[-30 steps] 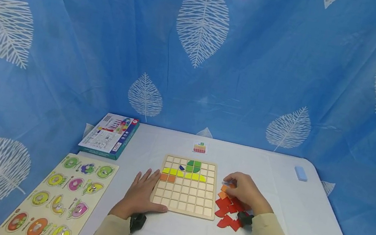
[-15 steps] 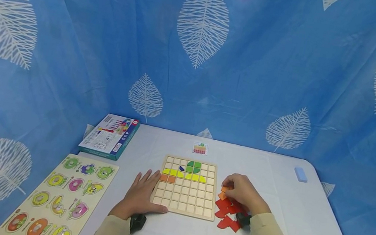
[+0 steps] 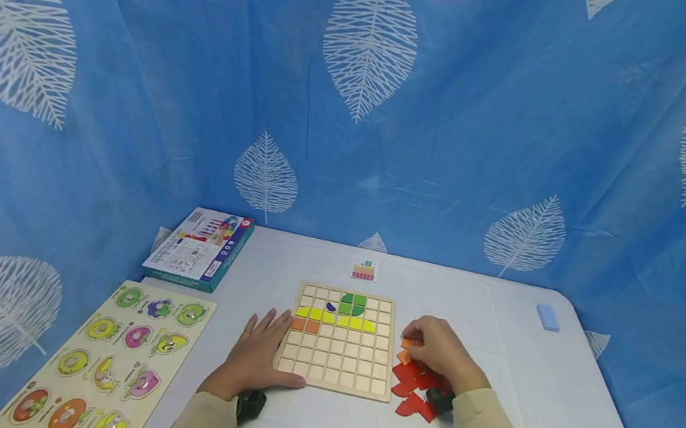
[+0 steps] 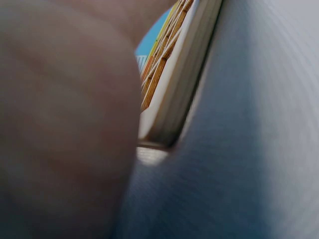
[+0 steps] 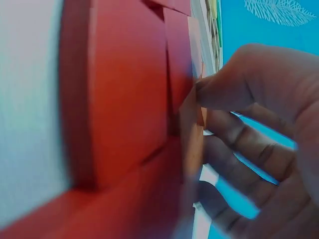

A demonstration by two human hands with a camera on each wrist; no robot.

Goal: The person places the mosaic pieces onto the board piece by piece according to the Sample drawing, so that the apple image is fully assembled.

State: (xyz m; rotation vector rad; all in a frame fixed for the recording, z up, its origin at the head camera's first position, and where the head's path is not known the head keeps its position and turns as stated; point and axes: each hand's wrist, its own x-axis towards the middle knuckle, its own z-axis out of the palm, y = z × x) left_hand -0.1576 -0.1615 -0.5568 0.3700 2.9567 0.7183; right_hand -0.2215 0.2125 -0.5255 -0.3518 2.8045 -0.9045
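Note:
A wooden grid board (image 3: pixel 328 357) lies on the table, bearing green, yellow, orange and dark blue tiles. My left hand (image 3: pixel 254 355) rests against its left side, fingers spread and thumb along the front edge. In the left wrist view that hand covers much of the picture, beside the board's corner (image 4: pixel 164 114). At the right of the board, my right hand (image 3: pixel 439 350) bends over a loose pile, its thumb and fingers pinching an orange tile (image 3: pixel 408 343). Red tiles (image 3: pixel 413 404) lie under and in front of this hand; the right wrist view shows red tiles (image 5: pixel 127 89) close up.
A small pattern card (image 3: pixel 365 270) lies behind the board. Far left are a flat puzzle box (image 3: pixel 199 246) and a knobbed fruit puzzle board (image 3: pixel 114 342). A light blue block (image 3: pixel 548 317) sits at the back right. Blue leaf-patterned cloth (image 3: pixel 457 112) surrounds the table.
My right hand has shifted slightly left over the orange tiles, and a bluish piece once seen at its fingertips no longer shows. The left hand and the board stay put.

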